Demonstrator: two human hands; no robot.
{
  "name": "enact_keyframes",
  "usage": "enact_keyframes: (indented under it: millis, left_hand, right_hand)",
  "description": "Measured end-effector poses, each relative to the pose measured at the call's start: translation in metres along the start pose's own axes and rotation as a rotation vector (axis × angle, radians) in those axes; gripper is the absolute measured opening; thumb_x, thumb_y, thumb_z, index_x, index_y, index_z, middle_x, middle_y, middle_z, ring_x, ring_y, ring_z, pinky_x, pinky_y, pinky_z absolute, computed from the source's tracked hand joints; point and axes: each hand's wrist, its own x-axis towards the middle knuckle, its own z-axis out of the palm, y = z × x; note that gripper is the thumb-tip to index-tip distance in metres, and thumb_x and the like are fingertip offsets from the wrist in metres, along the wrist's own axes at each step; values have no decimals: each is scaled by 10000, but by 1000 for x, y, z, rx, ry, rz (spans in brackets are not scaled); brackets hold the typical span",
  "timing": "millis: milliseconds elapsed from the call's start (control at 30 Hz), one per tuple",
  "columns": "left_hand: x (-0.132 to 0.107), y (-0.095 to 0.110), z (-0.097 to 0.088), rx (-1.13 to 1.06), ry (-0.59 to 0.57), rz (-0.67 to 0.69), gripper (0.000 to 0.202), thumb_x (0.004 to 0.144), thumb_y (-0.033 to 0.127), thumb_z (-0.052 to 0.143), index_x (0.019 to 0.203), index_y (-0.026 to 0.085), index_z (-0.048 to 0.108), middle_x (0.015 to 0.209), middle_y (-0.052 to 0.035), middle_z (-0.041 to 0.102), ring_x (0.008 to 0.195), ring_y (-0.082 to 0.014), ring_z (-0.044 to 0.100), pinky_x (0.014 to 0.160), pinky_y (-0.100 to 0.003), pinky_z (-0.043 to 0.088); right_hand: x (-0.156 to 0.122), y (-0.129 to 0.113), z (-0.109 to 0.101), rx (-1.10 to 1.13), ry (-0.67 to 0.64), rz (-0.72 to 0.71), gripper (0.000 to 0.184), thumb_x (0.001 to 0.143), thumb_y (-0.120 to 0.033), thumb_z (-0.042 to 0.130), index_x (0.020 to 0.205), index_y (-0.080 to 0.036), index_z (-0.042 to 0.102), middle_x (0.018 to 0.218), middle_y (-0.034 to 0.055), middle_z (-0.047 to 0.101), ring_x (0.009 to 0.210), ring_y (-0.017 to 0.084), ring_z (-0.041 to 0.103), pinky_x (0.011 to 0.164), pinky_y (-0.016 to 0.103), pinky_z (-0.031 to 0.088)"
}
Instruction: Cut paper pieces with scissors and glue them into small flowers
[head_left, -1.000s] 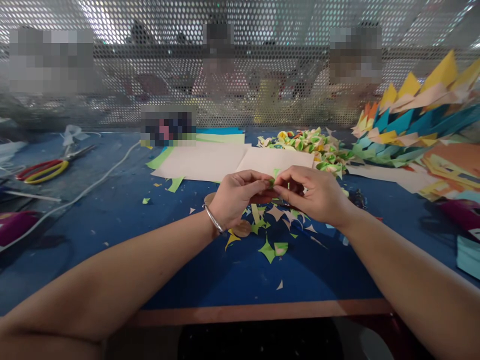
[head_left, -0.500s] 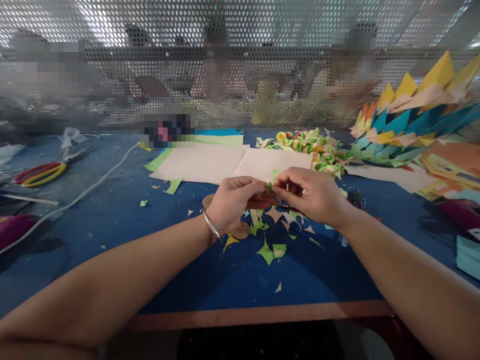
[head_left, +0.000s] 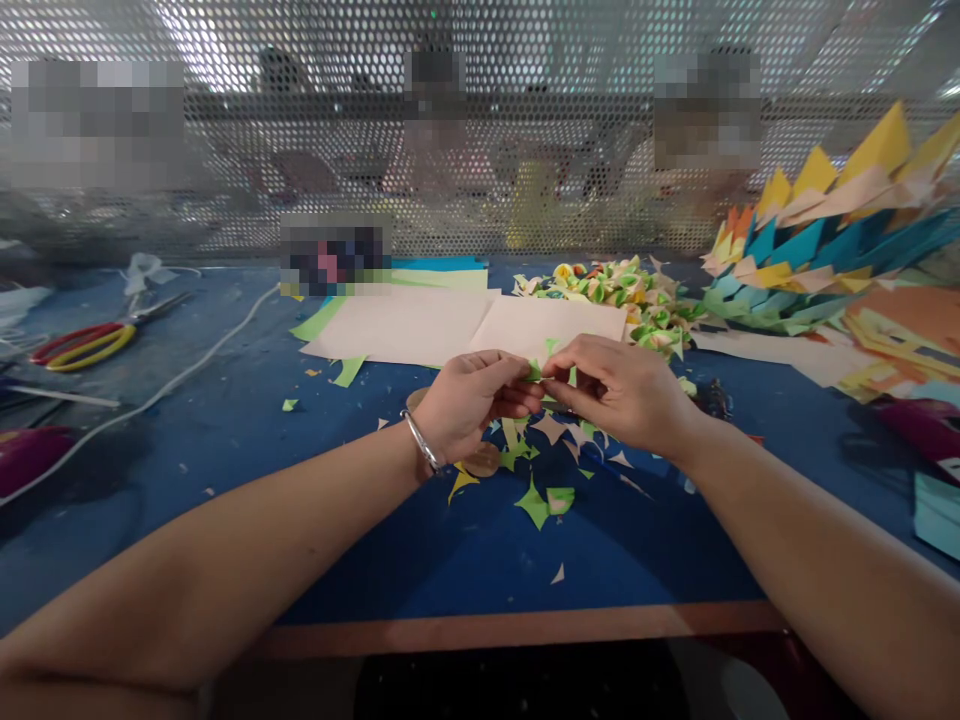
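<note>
A small green paper piece is pinched in the thumb and fingers of my left hand, which has a silver bangle at the wrist. Against the same piece, from the right, press the closed thumb and fingertips of my right hand. Its exact shape is partly covered by the fingers. Below both hands lie green and pale star-shaped paper scraps and a yellow scrap. Just behind my fingers are large pale paper sheets. A heap of small folded green and cream paper pieces sits beyond my right hand.
Red-and-yellow-handled scissors lie at the left, near a white cord crossing the blue table. A layered paper construction stands at the right. A perforated metal screen rises at the back, with people behind it.
The fingers have shifted slightly around the green paper piece, and more of it shows above my left fingertips. Both hands stay in nearly the same place.
</note>
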Motion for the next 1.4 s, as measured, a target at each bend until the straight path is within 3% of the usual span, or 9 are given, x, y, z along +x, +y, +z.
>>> enact_keyframes:
  millis: [133, 300, 533, 800, 1400]
  left_hand:
    - [0, -2, 1, -6, 7, -6, 201, 872, 163, 563, 683, 161, 628, 613, -15, 664, 546, -85, 604, 633, -230, 495]
    - [0, -5, -1, 36, -69, 14, 146, 845, 196, 630, 706, 154, 632, 642, -12, 682, 560, -83, 631, 633, -226, 514]
    - [-5, -8, -2, 181, -115, 269, 145, 821, 289, 669, 750, 170, 627, 703, -23, 709, 636, -128, 690, 649, -256, 567]
    - [-3, -15, -7, 407, -91, 376, 170, 809, 337, 684, 844, 174, 648, 784, -56, 728, 761, -179, 720, 741, -305, 587]
    - [4, -16, -6, 375, -41, 360, 107, 788, 264, 689, 843, 173, 680, 792, -35, 737, 752, -153, 721, 755, -290, 598]
  right_hand:
    - [0, -1, 0, -12, 8, -1, 82, 926, -242, 558, 919, -188, 620, 805, 27, 646, 573, 92, 529, 521, 237, 409]
    - [2, -3, -1, 4, -12, -18, 64, 901, -188, 553, 862, -175, 602, 767, 23, 621, 586, 92, 525, 543, 233, 411]
    - [2, -6, -4, 242, -10, 203, 89, 857, -202, 586, 773, -171, 578, 633, -24, 540, 507, 68, 456, 462, 209, 364]
    - [3, -2, -1, 288, -30, 272, 109, 810, -200, 620, 718, -175, 565, 586, -35, 509, 498, 71, 439, 454, 213, 344]
    - [3, 0, -2, 194, -36, 266, 98, 842, -238, 629, 771, -170, 633, 652, -10, 579, 534, 84, 478, 504, 234, 361]
